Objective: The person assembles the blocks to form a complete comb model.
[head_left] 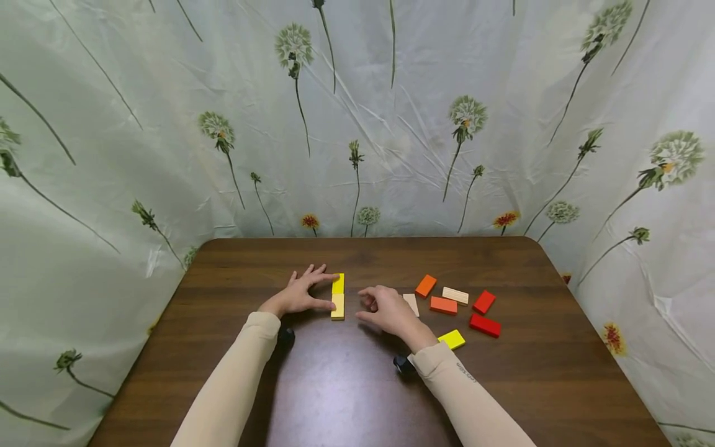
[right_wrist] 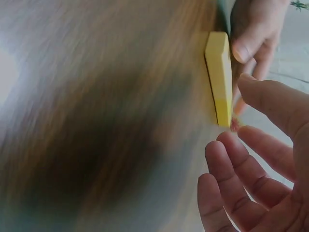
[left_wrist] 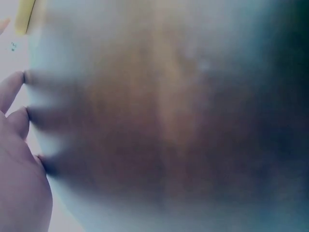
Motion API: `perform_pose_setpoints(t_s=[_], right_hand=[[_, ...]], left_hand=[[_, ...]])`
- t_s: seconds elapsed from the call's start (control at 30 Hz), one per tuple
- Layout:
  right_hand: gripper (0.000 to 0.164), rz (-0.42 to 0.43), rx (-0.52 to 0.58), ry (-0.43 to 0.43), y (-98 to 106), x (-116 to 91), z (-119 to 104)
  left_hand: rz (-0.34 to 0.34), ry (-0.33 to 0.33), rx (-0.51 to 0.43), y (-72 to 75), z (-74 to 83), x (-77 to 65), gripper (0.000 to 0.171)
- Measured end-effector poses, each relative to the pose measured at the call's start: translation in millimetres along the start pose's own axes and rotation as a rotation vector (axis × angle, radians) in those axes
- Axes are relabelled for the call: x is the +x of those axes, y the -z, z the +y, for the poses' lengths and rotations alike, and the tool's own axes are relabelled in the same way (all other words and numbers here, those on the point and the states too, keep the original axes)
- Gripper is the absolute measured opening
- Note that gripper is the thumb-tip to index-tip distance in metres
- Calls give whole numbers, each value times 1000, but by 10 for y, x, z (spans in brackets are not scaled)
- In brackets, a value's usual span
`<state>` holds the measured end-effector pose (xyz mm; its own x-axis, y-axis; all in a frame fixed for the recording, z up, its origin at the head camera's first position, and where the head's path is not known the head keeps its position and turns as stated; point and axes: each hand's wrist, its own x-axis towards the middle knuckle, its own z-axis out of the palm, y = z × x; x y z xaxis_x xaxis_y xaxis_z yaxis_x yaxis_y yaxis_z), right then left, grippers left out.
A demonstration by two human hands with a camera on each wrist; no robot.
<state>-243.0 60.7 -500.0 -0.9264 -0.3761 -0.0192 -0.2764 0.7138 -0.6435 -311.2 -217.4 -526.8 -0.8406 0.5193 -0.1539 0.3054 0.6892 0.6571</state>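
Observation:
Two flat rectangular blocks lie end to end in a line on the table: a bright yellow block (head_left: 338, 283) at the far end and a paler yellow block (head_left: 337, 307) nearer. My left hand (head_left: 298, 295) lies along their left side, fingers spread, index finger at the far block and thumb at the near one. To the right of the line, apart from it, hovers my right hand (head_left: 391, 310); its fingers are loosely bent with nothing between them. A pale wooden block (head_left: 411, 304) is partly hidden behind that hand. The left wrist view is mostly blurred.
Right of my right hand lie an orange block (head_left: 426, 285), a red-orange block (head_left: 444, 305), a light wooden block (head_left: 455, 295) and two red blocks (head_left: 485, 325). Another yellow block (head_left: 452, 339) sits by the right sleeve. A flowered curtain (head_left: 357, 124) hangs behind the table (head_left: 335, 397).

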Motion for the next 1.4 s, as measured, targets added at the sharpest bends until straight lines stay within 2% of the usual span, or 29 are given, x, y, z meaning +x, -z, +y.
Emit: perform_pose_setpoints(t_s=[0.33,0.57,0.7,1.0,1.2,1.4], right_hand=[[45,24,19,-87,282,-214,249],[49,7,38,-102,454,-334,522],[51,-11,20,-106,525,-401,605],[56,-46,25,-107,564,-493,690],[62,-27,57,-136,560,-507,737],[63,-17,38,-125,581,-503,775]], left_hand=[[6,-11,24,-22,15,-62,81],[-7,5,24,-32,34,-88,81],[-8,9,19,-35,40,-88,80],[-5,14,25,-38,46,-89,80],[6,14,43,-61,49,-66,81],[10,24,60,-58,66,-31,82]])
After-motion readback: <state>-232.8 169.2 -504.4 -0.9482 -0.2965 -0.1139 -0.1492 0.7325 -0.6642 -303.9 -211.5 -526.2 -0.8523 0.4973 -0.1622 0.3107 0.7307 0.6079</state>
